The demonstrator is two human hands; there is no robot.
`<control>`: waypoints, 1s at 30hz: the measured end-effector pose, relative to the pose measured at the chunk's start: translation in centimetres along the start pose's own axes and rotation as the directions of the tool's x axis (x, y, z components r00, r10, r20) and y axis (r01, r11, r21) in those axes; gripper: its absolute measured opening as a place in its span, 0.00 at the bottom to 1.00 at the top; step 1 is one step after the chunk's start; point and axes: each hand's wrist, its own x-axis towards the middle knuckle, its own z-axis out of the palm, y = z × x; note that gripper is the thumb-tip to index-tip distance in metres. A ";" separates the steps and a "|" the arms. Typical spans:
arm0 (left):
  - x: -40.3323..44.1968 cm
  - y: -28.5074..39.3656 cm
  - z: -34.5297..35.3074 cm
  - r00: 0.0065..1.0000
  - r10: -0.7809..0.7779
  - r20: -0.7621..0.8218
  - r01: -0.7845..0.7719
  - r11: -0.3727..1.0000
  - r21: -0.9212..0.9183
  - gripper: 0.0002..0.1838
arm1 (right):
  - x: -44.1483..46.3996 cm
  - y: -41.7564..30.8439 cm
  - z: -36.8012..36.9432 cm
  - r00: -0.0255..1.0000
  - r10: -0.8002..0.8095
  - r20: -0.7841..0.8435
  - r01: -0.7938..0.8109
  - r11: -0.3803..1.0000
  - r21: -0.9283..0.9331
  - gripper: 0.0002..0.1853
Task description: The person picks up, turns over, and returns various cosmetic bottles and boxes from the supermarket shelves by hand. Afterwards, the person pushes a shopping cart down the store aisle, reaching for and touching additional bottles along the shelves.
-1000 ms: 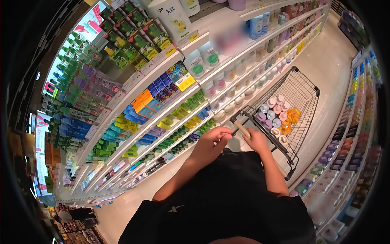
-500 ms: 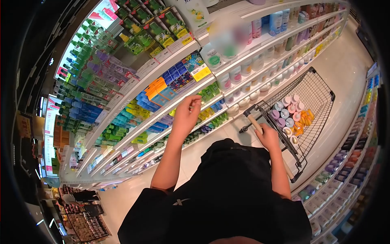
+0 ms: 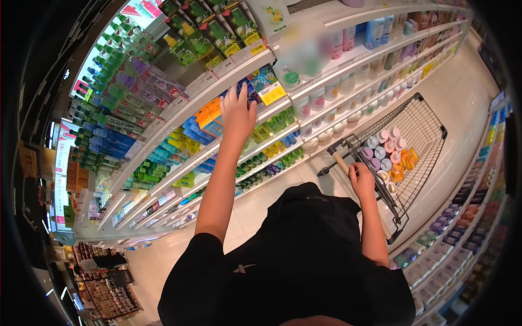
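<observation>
My left hand (image 3: 237,111) is raised to the shelf with its fingers spread and nothing visible in it. Its fingertips lie over the dark blue boxes (image 3: 252,93), and whether they touch is unclear. Orange boxes (image 3: 209,118) stand just to the left, and a patterned blue-green box (image 3: 265,79) is to the right, above a yellow price tag (image 3: 273,93). My right hand (image 3: 362,180) has its fingers curled at the tan handle (image 3: 341,163) of a shopping cart (image 3: 421,157). Inside the cart are several round-lidded containers (image 3: 386,164) and orange packs (image 3: 402,171).
Curved white shelves (image 3: 304,87) of bottles and tubs run along the left and front. Another stocked shelf (image 3: 440,244) curves along the right side. Pale tiled floor (image 3: 261,209) lies between them. A distant display (image 3: 106,282) stands at lower left.
My left hand has moved up toward the dark blue boxes, and its fingers have spread from a loose curl. My right hand's fingers have shifted and lifted slightly at the cart handle.
</observation>
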 end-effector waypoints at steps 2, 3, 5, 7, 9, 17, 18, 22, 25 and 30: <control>0.3 -0.6 1.7 1.000 0.000 0.024 -0.002 0.998 0.067 0.35 | 0.0 0.0 0.0 1.000 -0.018 0.000 0.018 1.000 -0.013 0.09; 0.2 -0.5 2.2 0.999 -0.006 0.053 -0.001 0.991 0.137 0.36 | -0.1 -0.2 0.0 1.000 -0.015 0.003 0.015 1.000 -0.016 0.09; -0.3 -0.6 3.0 0.998 -0.030 0.060 0.023 0.994 0.109 0.36 | -0.1 -0.5 -0.3 1.000 -0.006 -0.003 0.006 0.999 -0.032 0.09; -0.6 -0.3 2.6 1.000 -0.008 0.015 0.006 0.990 0.142 0.34 | 0.0 -0.1 0.0 1.000 -0.015 -0.005 0.015 0.999 -0.032 0.09; -0.7 0.0 2.3 1.000 0.018 -0.004 -0.018 0.993 0.117 0.30 | 0.0 0.0 0.1 1.000 -0.024 0.002 0.024 0.999 -0.030 0.09; 0.2 0.9 -0.1 1.000 0.002 0.025 0.003 0.981 -0.196 0.16 | 0.2 0.2 0.3 1.000 0.004 0.004 -0.004 0.999 -0.032 0.09; 0.0 1.0 -0.5 0.999 0.013 -0.044 -0.023 0.968 -0.249 0.16 | 0.2 0.3 0.2 1.000 0.011 -0.002 -0.011 0.999 -0.033 0.09; -3.1 3.3 -4.3 0.978 -0.156 -0.137 0.067 0.863 -0.501 0.17 | 0.0 0.7 0.3 1.000 0.008 -0.018 -0.009 0.999 -0.048 0.09; -5.9 4.3 -5.5 0.897 -0.442 -0.031 0.221 0.508 -0.833 0.17 | 0.1 -0.1 0.4 0.999 0.021 -0.044 -0.023 0.999 -0.041 0.08; -7.7 4.3 -6.9 0.730 -0.502 0.463 0.326 -0.339 -0.882 0.21 | 1.4 -5.0 0.0 0.982 -0.051 -0.182 0.059 0.997 0.039 0.08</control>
